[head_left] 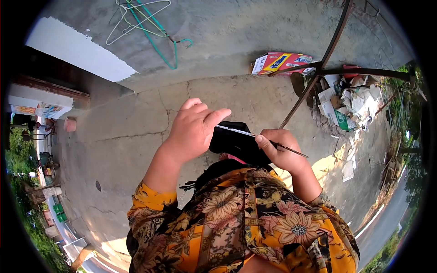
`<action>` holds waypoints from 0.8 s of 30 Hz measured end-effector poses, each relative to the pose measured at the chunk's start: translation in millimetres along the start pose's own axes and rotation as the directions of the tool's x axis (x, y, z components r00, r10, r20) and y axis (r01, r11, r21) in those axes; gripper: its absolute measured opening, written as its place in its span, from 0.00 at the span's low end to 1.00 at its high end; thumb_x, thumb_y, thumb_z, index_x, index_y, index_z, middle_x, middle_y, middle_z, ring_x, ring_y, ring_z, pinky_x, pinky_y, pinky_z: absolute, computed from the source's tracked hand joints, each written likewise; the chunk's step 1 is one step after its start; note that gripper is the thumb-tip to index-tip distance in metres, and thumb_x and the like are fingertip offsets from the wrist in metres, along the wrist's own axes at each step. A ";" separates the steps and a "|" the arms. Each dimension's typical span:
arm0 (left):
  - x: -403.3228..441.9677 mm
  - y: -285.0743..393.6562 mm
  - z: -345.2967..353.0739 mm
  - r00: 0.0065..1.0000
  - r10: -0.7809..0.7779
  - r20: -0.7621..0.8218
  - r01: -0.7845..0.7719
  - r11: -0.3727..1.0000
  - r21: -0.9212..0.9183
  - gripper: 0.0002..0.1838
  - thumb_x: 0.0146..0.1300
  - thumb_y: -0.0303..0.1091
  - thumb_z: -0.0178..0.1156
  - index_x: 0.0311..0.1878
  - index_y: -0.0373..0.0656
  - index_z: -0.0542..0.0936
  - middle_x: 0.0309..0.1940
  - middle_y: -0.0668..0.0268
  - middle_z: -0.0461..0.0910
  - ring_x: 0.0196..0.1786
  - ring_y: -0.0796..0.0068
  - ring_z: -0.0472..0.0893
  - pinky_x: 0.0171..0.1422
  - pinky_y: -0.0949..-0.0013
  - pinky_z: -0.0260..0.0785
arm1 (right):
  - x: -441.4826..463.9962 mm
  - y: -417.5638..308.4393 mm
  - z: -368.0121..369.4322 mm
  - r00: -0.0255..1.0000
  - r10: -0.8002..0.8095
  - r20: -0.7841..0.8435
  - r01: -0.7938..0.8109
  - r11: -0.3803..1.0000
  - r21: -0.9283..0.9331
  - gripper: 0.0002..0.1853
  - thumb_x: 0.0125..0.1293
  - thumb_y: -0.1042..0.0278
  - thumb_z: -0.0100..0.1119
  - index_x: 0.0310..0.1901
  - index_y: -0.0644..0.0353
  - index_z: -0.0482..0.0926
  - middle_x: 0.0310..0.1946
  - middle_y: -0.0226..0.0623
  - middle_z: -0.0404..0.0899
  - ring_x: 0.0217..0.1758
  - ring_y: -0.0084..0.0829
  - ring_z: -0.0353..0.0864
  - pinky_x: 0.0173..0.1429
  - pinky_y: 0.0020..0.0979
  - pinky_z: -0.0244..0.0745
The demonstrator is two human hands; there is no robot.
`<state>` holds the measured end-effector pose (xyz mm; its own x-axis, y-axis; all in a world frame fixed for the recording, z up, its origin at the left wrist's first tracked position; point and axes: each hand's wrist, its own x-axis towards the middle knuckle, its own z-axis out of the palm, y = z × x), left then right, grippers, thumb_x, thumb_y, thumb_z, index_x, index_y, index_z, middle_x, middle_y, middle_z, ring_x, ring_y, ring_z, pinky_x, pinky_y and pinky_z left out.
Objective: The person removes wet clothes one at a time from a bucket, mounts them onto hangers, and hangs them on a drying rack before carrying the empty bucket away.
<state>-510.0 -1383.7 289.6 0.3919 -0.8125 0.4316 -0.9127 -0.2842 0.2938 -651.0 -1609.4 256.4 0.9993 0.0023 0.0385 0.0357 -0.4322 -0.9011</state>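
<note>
a floral shirt (227, 214) in black and orange fills the bottom of the frame. beyond it spreads the cracked concrete floor (109, 173), with a grey wall (218, 41) across the top. a heap of torn paper and card (357, 107) lies right of centre, and hangers (173, 42) show at upper left. at centre, the left hand (193, 129) has its fingers bent and thumb out; i cannot tell whether it grips anything. the right hand (283, 149) is closed around a thin rod (239, 131), which slants through mid-frame, pale end beside the left hand, dark tip past the right.
</note>
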 end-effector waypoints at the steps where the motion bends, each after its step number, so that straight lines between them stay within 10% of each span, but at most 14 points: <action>1: -2.2 -2.1 -7.2 1.000 0.001 0.005 -0.001 1.000 -0.004 0.21 0.50 0.18 0.59 0.49 0.45 0.81 0.23 0.65 0.72 0.30 0.61 0.73 0.50 0.60 0.67 | -1.5 0.0 0.2 1.000 0.024 0.000 -0.024 0.999 0.033 0.16 0.71 0.62 0.59 0.28 0.65 0.78 0.20 0.45 0.73 0.23 0.44 0.71 0.30 0.36 0.69; 6: 20.7 18.7 -44.3 0.998 -0.055 -0.014 0.051 0.974 -0.223 0.27 0.51 0.26 0.64 0.58 0.44 0.77 0.42 0.59 0.78 0.44 0.57 0.77 0.54 0.59 0.69 | 8.2 -8.4 -10.0 0.994 -0.073 0.076 0.066 0.994 0.086 0.16 0.70 0.61 0.60 0.28 0.64 0.79 0.19 0.42 0.73 0.23 0.40 0.72 0.30 0.34 0.69; 7: 22.3 31.9 -42.7 0.982 -0.067 0.174 0.104 0.972 -0.210 0.30 0.52 0.31 0.64 0.62 0.47 0.75 0.50 0.59 0.76 0.52 0.54 0.76 0.56 0.57 0.70 | 10.5 -10.1 -12.7 0.989 -0.105 0.103 0.096 0.992 0.087 0.15 0.70 0.61 0.61 0.28 0.64 0.80 0.18 0.40 0.73 0.22 0.38 0.72 0.30 0.34 0.69; 10: 26.7 42.4 -8.4 0.888 -0.109 0.447 0.202 0.965 -0.165 0.17 0.62 0.35 0.61 0.55 0.48 0.78 0.35 0.64 0.81 0.39 0.54 0.81 0.42 0.56 0.73 | 17.9 -16.1 -27.6 0.964 -0.171 0.202 0.152 0.983 0.106 0.17 0.59 0.57 0.72 0.34 0.62 0.77 0.25 0.37 0.73 0.29 0.33 0.75 0.35 0.33 0.71; 11: 29.3 35.9 3.9 0.978 -0.088 0.191 0.140 0.950 -0.279 0.09 0.69 0.34 0.56 0.48 0.46 0.80 0.23 0.67 0.76 0.27 0.63 0.79 0.33 0.61 0.71 | 21.5 -33.3 -43.0 0.930 -0.113 0.350 0.099 0.993 0.059 0.17 0.54 0.65 0.72 0.39 0.60 0.74 0.32 0.39 0.74 0.36 0.34 0.76 0.41 0.33 0.72; 12: 26.4 31.6 2.8 0.890 -0.302 0.342 0.435 0.788 -0.436 0.09 0.73 0.34 0.52 0.44 0.44 0.81 0.20 0.69 0.72 0.25 0.76 0.73 0.31 0.69 0.66 | 21.8 -27.9 -42.1 0.935 -0.101 0.340 0.088 0.995 0.053 0.17 0.54 0.65 0.72 0.39 0.60 0.74 0.32 0.39 0.74 0.36 0.34 0.76 0.41 0.33 0.72; 15: 23.5 21.1 6.3 0.846 -0.314 0.430 0.495 0.761 -0.420 0.10 0.72 0.38 0.53 0.44 0.43 0.80 0.27 0.58 0.80 0.29 0.57 0.79 0.36 0.62 0.71 | 21.5 -15.8 -37.0 0.948 -0.143 0.284 0.134 0.990 0.051 0.20 0.51 0.80 0.62 0.48 0.59 0.72 0.38 0.37 0.74 0.39 0.35 0.75 0.44 0.31 0.72; 19: 13.3 19.0 13.3 0.779 -0.332 0.533 0.614 0.580 -0.536 0.10 0.73 0.35 0.53 0.47 0.42 0.81 0.32 0.67 0.83 0.35 0.77 0.79 0.41 0.69 0.71 | 20.6 -10.3 -41.6 0.957 -0.110 0.267 0.090 0.992 0.084 0.25 0.52 0.83 0.59 0.54 0.58 0.72 0.41 0.39 0.75 0.42 0.41 0.77 0.46 0.34 0.73; 21: 8.3 21.4 12.2 0.735 -0.316 0.600 0.666 0.502 -0.552 0.11 0.73 0.34 0.53 0.50 0.40 0.81 0.34 0.71 0.83 0.38 0.83 0.78 0.43 0.72 0.70 | 19.4 -8.4 -39.4 0.931 -0.310 0.192 0.348 0.913 -0.211 0.30 0.49 0.87 0.57 0.58 0.58 0.72 0.44 0.41 0.76 0.46 0.47 0.77 0.48 0.37 0.75; 24: 5.1 24.2 7.6 0.798 -0.292 0.528 0.597 0.264 -0.757 0.13 0.73 0.32 0.54 0.53 0.36 0.79 0.36 0.75 0.82 0.38 0.85 0.75 0.44 0.74 0.69 | 19.2 -4.3 -43.1 0.957 -0.289 -0.028 0.248 0.863 -0.440 0.25 0.49 0.85 0.56 0.52 0.58 0.77 0.48 0.41 0.78 0.52 0.49 0.76 0.53 0.40 0.75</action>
<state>-530.9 -1398.6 292.4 0.5179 -0.8337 -0.1916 0.0812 -0.1750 0.9812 -632.6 -1646.3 279.6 0.9454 0.1016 0.3096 0.2721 -0.7690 -0.5784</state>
